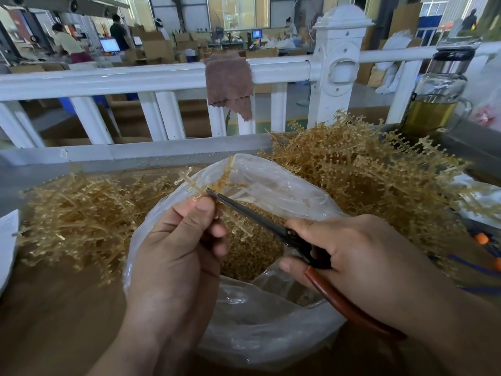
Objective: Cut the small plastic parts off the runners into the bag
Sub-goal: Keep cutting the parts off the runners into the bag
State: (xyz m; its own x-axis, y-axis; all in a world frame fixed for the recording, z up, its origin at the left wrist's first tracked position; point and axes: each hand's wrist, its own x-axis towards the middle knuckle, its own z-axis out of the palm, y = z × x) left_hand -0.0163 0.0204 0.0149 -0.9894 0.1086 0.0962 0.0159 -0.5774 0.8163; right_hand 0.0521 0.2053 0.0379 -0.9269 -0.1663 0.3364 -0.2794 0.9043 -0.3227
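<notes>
My left hand [179, 240] pinches an amber plastic runner [199, 185] with small parts on its branches, held over the open clear plastic bag [271, 321]. My right hand [352, 256] grips scissors [260, 221] with red-brown handles; the dark blade tips touch the runner just beside my left thumb. Inside the bag lies a heap of small amber cut parts [252, 256].
A pile of amber runners [366, 169] fills the right side of the table, another pile [76, 215] lies on the left. A white railing [162, 74] with a brown cloth [230, 82] runs behind. A glass bottle [439, 88] stands at far right. White paper [6, 245] lies at the left edge.
</notes>
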